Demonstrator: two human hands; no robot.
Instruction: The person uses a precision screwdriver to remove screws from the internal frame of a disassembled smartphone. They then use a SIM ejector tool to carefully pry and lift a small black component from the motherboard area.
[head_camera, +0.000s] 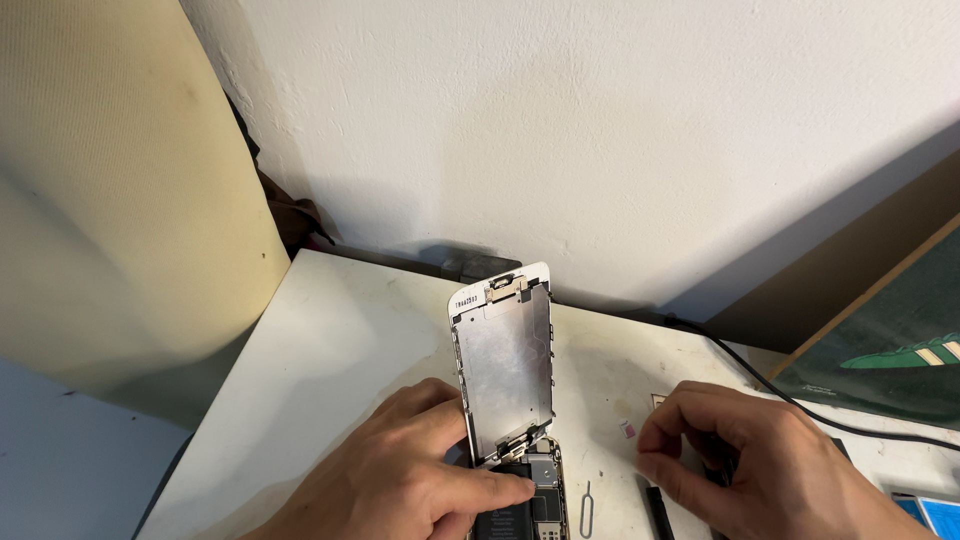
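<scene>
An opened smartphone lies on the white table (330, 350). Its screen panel (503, 365) stands hinged upward, the silver metal backplate facing me. The phone body (535, 505) with a black battery and circuit board lies flat at the bottom edge. My left hand (400, 480) rests on the phone body, thumb and index finger pressing near the hinge at the base of the screen. My right hand (745, 465) hovers to the right with fingers curled, pinching something small that I cannot make out.
A thin metal pin tool (586, 505) and a black tool (657, 510) lie just right of the phone. A black cable (790, 400) runs across the table's right side. A white wall stands behind, a beige rounded object (110, 180) at left.
</scene>
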